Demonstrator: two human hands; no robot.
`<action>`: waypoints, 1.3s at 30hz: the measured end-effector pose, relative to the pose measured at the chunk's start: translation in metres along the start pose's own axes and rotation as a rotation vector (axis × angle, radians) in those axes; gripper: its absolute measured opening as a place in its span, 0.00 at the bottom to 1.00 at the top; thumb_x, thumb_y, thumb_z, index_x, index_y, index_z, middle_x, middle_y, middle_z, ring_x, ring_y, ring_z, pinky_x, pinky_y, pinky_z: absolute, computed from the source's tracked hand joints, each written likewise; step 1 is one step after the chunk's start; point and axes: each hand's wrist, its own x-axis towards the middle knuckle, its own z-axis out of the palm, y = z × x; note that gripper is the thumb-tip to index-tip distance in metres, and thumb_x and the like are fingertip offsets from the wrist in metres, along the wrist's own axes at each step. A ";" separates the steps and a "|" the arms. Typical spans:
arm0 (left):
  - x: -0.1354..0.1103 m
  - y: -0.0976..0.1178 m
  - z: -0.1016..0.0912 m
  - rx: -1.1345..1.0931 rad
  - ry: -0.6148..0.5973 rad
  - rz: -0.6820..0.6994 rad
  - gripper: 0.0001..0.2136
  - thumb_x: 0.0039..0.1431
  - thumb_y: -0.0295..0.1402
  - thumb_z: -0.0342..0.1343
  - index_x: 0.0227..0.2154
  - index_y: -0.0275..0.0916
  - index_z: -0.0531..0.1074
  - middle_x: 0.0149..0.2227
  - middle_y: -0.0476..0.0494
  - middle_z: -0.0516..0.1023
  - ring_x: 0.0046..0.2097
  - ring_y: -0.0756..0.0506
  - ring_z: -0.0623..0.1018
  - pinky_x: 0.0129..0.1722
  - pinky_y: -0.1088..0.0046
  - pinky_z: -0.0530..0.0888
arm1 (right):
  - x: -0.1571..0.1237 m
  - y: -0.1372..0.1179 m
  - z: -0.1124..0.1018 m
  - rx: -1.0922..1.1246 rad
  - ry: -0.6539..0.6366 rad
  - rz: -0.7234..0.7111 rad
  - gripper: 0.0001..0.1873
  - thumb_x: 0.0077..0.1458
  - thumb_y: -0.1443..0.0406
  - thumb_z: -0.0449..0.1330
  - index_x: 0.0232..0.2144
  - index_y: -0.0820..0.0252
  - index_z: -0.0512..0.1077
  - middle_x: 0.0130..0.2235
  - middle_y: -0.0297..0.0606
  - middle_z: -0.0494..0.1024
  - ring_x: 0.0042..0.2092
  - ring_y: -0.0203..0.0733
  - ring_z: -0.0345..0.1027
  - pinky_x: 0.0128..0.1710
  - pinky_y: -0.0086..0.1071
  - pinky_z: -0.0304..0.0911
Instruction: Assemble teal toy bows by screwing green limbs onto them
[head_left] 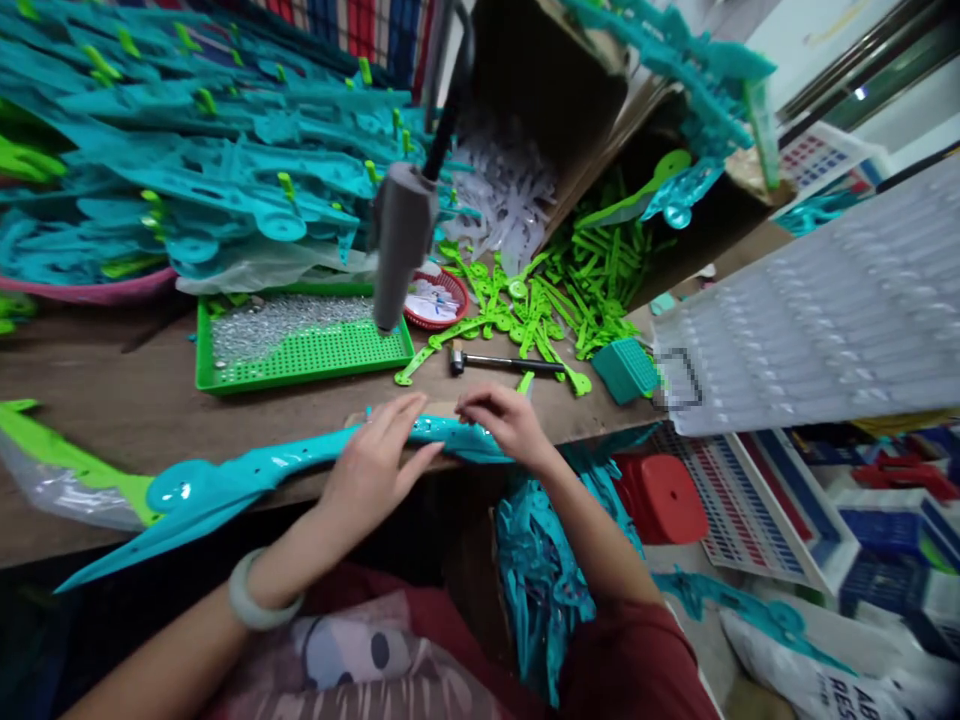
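Note:
A long teal plastic piece (247, 475) lies across the front edge of the wooden table (112, 400). My left hand (375, 465) rests on it with the fingers stretched flat over its middle. My right hand (506, 420) sits just to the right, fingertips curled and pinched down on the same piece near its right end. A pale bangle (251, 600) circles my left wrist. What the right fingertips pinch, beyond the piece itself, is too small to make out.
A green tray (315, 350) of clear beads stands behind the hands, with a grey hanging tool (401, 245) above it. A small hammer (502, 362), a red dish (439, 300) and loose green parts (570, 290) lie right of it. Teal pieces (187, 160) pile at the back left. Clear blister sheets (817, 320) fill the right.

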 end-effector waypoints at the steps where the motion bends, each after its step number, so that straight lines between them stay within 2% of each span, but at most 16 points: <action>1: -0.002 -0.009 0.001 0.116 -0.058 0.033 0.23 0.66 0.42 0.56 0.59 0.35 0.69 0.61 0.30 0.73 0.61 0.32 0.73 0.59 0.48 0.72 | 0.004 0.012 -0.007 0.005 -0.045 -0.007 0.09 0.66 0.61 0.57 0.36 0.59 0.74 0.35 0.37 0.78 0.35 0.37 0.73 0.38 0.33 0.70; 3: -0.010 -0.028 0.002 0.279 -0.159 0.097 0.28 0.64 0.45 0.57 0.61 0.34 0.67 0.64 0.27 0.69 0.64 0.28 0.69 0.60 0.44 0.69 | 0.009 0.030 -0.016 -0.017 -0.165 -0.074 0.11 0.67 0.61 0.56 0.36 0.60 0.74 0.35 0.39 0.78 0.38 0.38 0.73 0.42 0.34 0.69; 5: -0.020 -0.041 0.002 0.347 -0.211 0.152 0.30 0.62 0.46 0.59 0.62 0.34 0.66 0.65 0.26 0.67 0.65 0.27 0.68 0.61 0.43 0.68 | 0.013 0.040 -0.017 -0.051 -0.281 -0.155 0.11 0.68 0.62 0.55 0.36 0.60 0.75 0.38 0.41 0.77 0.43 0.40 0.72 0.48 0.36 0.68; 10: -0.029 -0.048 0.001 0.352 -0.269 0.184 0.28 0.63 0.40 0.59 0.63 0.36 0.65 0.67 0.29 0.65 0.68 0.30 0.65 0.64 0.46 0.67 | 0.017 0.042 -0.007 -0.138 -0.446 -0.202 0.11 0.68 0.63 0.54 0.39 0.60 0.76 0.43 0.42 0.73 0.47 0.39 0.68 0.50 0.35 0.66; 16: -0.027 -0.047 0.000 0.341 -0.276 0.171 0.26 0.65 0.40 0.56 0.64 0.36 0.65 0.67 0.29 0.65 0.68 0.29 0.65 0.63 0.44 0.67 | 0.022 0.041 -0.010 -0.141 -0.511 -0.174 0.10 0.69 0.65 0.52 0.41 0.60 0.74 0.45 0.43 0.72 0.48 0.39 0.67 0.51 0.36 0.65; 32: -0.029 -0.047 0.002 0.384 -0.258 0.199 0.25 0.66 0.39 0.55 0.62 0.33 0.65 0.66 0.28 0.66 0.68 0.30 0.65 0.63 0.46 0.68 | 0.024 0.043 -0.010 -0.105 -0.505 -0.126 0.10 0.69 0.65 0.52 0.42 0.59 0.74 0.46 0.41 0.70 0.48 0.38 0.67 0.51 0.33 0.65; 39: -0.028 -0.046 0.001 0.353 -0.268 0.182 0.25 0.66 0.37 0.55 0.62 0.32 0.66 0.67 0.28 0.65 0.68 0.29 0.64 0.64 0.44 0.67 | 0.022 0.046 -0.007 -0.297 -0.548 -0.218 0.11 0.70 0.64 0.51 0.43 0.57 0.74 0.46 0.41 0.70 0.48 0.39 0.66 0.49 0.32 0.65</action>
